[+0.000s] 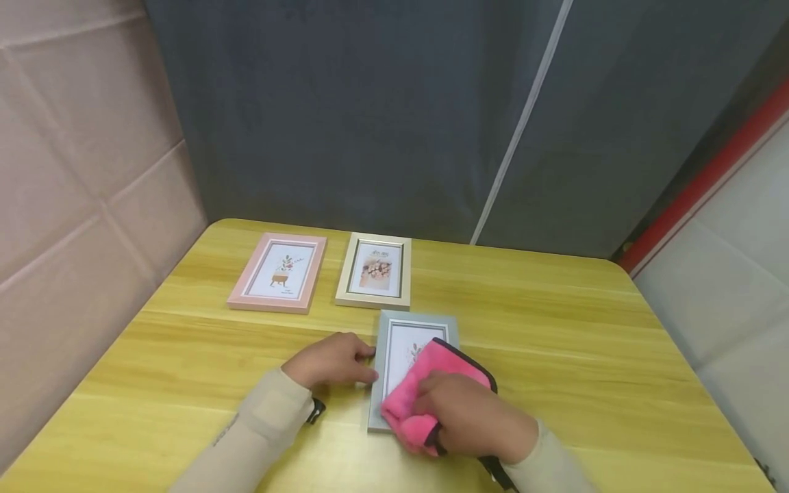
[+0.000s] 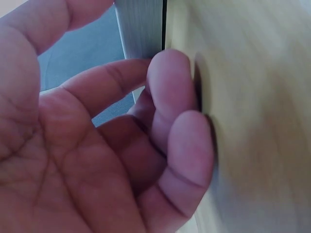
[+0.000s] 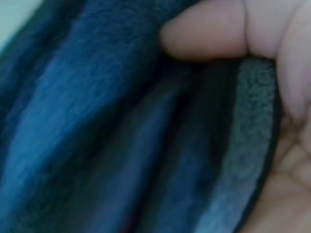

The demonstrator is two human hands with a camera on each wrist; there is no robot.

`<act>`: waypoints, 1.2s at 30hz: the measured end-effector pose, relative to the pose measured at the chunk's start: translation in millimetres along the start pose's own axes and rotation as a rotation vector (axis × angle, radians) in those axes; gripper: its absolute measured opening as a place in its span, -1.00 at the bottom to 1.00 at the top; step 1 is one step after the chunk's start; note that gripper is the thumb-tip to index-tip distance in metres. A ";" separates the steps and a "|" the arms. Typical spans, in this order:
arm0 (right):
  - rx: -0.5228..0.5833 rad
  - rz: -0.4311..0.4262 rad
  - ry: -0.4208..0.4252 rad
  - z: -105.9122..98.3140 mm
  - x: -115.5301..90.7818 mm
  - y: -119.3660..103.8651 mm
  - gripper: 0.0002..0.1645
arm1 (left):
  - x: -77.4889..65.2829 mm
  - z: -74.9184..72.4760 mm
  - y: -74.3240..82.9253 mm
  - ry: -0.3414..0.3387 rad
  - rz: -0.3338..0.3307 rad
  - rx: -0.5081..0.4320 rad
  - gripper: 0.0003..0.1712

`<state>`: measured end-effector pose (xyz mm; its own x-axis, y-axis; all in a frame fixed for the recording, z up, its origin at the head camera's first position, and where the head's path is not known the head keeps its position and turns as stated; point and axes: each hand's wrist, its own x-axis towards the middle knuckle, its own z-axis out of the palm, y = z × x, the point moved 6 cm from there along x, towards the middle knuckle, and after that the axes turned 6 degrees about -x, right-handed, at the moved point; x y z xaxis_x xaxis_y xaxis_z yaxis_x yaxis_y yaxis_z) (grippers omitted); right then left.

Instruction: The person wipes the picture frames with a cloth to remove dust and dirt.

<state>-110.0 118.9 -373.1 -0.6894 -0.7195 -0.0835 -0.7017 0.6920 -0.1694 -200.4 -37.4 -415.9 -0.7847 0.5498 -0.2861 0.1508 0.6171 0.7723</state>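
Gray picture frame (image 1: 399,356) lies face up on the yellow wood-grain counter (image 1: 585,356), directly before the person, with a folded pink cloth (image 1: 440,363) over its lower right part. Left forearm, in a beige sleeve (image 1: 253,428), slants up and rightward from the lower edge of the head view. Left hand (image 1: 333,359) is turned inward at the frame's left border, its grip pinching that edge between thumb and bent fingers; in the left wrist view, two curled fingertips rest against the counter. Right forearm slants up and leftward. Right hand (image 1: 471,414), back upward, bears down over the frame, its grip closed about the dark-trimmed cloth; the right wrist view shows a digit laid along the folds. Beyond, well clear of both hands, a pink frame (image 1: 235,300) lies to the left of a cream-gold frame (image 1: 342,274).
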 end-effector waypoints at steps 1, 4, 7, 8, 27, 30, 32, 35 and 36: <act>-0.002 0.025 -0.011 -0.8 -1.2 2.5 -0.66 | -0.1 0.0 0.3 0.000 0.002 -0.005 -0.40; 0.005 0.081 -0.044 -2.0 -4.0 7.6 -0.63 | -0.4 0.2 0.7 -0.001 0.001 -0.017 -0.40; 0.017 0.096 -0.055 -2.5 -5.2 9.9 -0.60 | -0.7 0.0 0.8 0.001 0.001 -0.019 -0.41; 0.037 0.093 -0.050 -3.0 -5.7 11.3 -0.58 | -0.7 0.0 0.7 0.001 0.002 -0.017 -0.41; -0.047 0.580 0.139 -9.3 -85.8 189.2 -0.45 | -1.9 1.1 3.5 0.011 -0.023 -0.017 -0.40; 0.033 0.584 0.088 -3.0 -88.8 195.3 -0.40 | -3.5 1.0 4.2 0.010 -0.023 -0.026 -0.42; 0.056 0.581 0.087 -3.2 -89.4 195.9 -0.39 | -4.7 0.2 4.0 0.008 -0.022 -0.030 -0.58; 0.066 0.584 0.095 -4.2 -89.0 193.9 -0.41 | -7.9 -2.8 0.9 0.005 -0.018 -0.027 -0.88; 0.066 0.581 0.098 -4.6 -88.5 193.3 -0.42 | -9.7 -4.3 -1.5 0.005 -0.020 -0.026 -0.95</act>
<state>-185.5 316.7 -393.9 -0.9728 -0.2132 -0.0904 -0.1941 0.9636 -0.1841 -195.6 -46.1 -411.9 -0.7903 0.5348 -0.2990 0.1195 0.6131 0.7809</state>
